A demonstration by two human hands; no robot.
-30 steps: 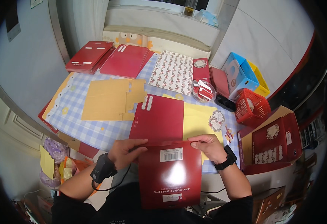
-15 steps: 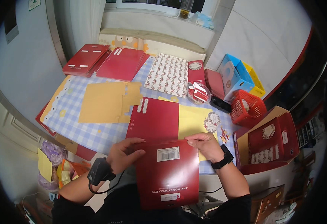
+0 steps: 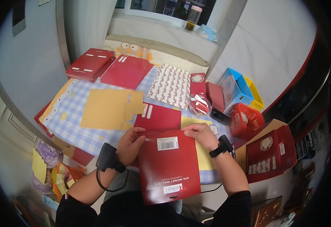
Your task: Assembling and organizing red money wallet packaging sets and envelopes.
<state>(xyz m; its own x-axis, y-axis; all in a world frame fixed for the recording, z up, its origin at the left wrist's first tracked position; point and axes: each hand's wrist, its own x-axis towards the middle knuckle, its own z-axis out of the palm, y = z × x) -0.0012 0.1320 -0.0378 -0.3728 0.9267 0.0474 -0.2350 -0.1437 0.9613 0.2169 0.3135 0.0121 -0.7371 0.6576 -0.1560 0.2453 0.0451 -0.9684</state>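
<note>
A glossy red flat packet [image 3: 169,162] hangs between my hands, tilted toward me at the near edge of the table. It carries a white barcode label, a small pale sticker and a dark slot at its lower edge. My left hand [image 3: 129,147] pinches its upper left corner, thumb over the front. At the upper right corner, my right hand [image 3: 203,136] is closed on the edge. Behind it lies a red card sheet [image 3: 160,117] with two white slots, partly covered. A yellow sheet [image 3: 207,159] shows beside it, and a floral cutout [image 3: 214,130] sits near my right fingers.
A tan cut card [image 3: 109,108] lies on the checked cloth. Red stacks [image 3: 90,64] and a patterned sheet [image 3: 169,85] are farther back. At right stand a tub of red pieces [image 3: 200,105], a red basket [image 3: 246,123], a blue box [image 3: 239,85] and an open carton [image 3: 271,151].
Both hands have moved the red packet away from me, so it covers more of the red card sheet. The view has shifted slightly. Both hands keep their hold.
</note>
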